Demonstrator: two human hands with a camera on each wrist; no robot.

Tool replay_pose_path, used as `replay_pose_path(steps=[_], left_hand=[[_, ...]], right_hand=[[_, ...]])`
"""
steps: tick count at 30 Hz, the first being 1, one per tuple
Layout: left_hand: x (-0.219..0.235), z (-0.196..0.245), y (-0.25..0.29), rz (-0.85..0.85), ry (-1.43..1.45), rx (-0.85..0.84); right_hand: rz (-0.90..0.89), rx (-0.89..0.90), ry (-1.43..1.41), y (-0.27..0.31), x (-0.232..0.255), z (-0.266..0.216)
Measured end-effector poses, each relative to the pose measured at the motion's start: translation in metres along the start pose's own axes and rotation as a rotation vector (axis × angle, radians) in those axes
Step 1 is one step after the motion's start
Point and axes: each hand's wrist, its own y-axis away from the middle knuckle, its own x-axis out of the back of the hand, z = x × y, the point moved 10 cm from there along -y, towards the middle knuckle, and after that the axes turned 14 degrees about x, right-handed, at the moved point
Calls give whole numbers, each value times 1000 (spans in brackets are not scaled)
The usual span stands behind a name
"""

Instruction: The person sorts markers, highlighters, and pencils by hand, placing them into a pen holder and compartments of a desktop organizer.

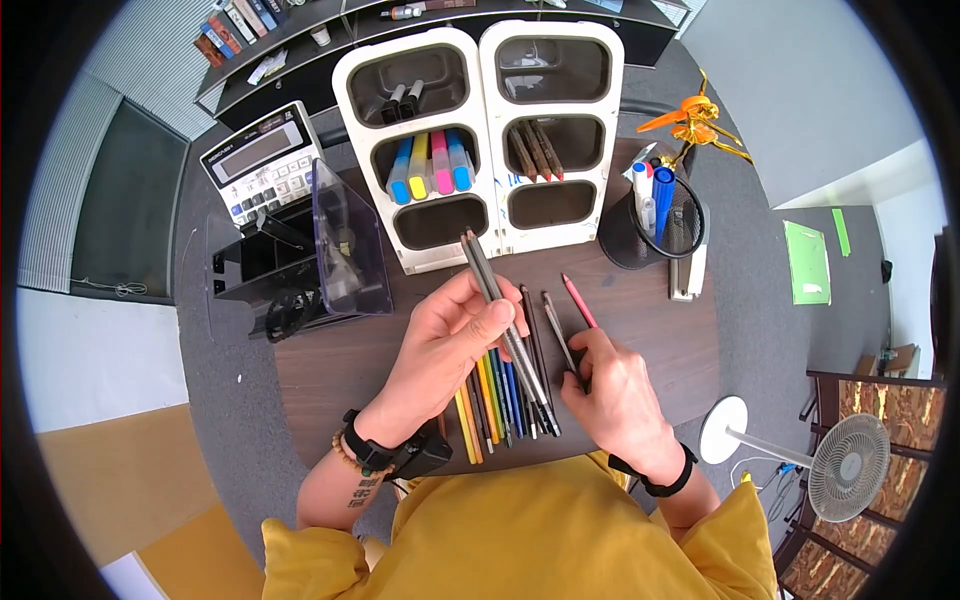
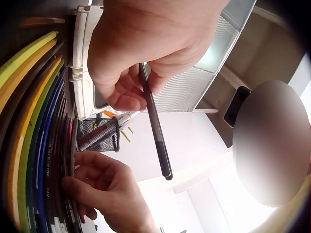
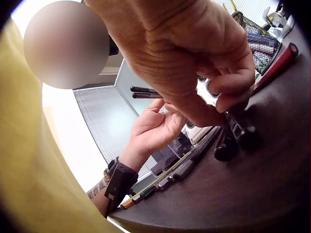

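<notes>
Between thumb and fingers, my left hand (image 1: 440, 345) holds dark grey pencils (image 1: 518, 352) side by side, raised over the table and slanting. The left wrist view shows them (image 2: 156, 131) below the left hand (image 2: 155, 43). My right hand (image 1: 622, 400) is low at the table, thumb and forefinger pinching a grey pencil (image 1: 557, 326). A pink pencil (image 1: 578, 300) lies just beyond that hand. In the right wrist view, dark pencil ends (image 3: 225, 145) show under the right hand (image 3: 189, 63). A row of coloured pencils (image 1: 485, 400) lies left of it, partly behind the held pencils.
A white organizer (image 1: 410, 258) with markers and brown pencils stands at the back. Left of it are a calculator (image 1: 262, 160) and a clear desk caddy (image 1: 350, 250). On the right stand a mesh pen cup (image 1: 625, 235) and a stapler (image 1: 688, 275).
</notes>
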Motion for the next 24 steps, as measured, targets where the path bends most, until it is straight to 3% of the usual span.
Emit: replay_pose_path(steps=[5, 7, 12, 13, 16, 22, 24], left_hand=[[0, 0, 0, 14, -28, 5], [1, -2, 0, 65, -158, 19], [-10, -4, 4, 44, -248, 19], [-14, -3, 5, 35, -281, 23], [-19, -3, 7, 30, -321, -31], [-32, 9, 10, -5, -391, -137], [-39, 15, 12, 5, -585, -224]], right_hand=[[40, 12, -52, -4, 14, -3], [7, -74, -208, -4, 19, -1], [27, 1, -533, 0, 23, -17], [30, 0, -534, 1, 21, -19], [5, 225, -416, 1, 22, -43], [29, 319, -334, 4, 21, -54], [11, 313, -300, 4, 22, -56]])
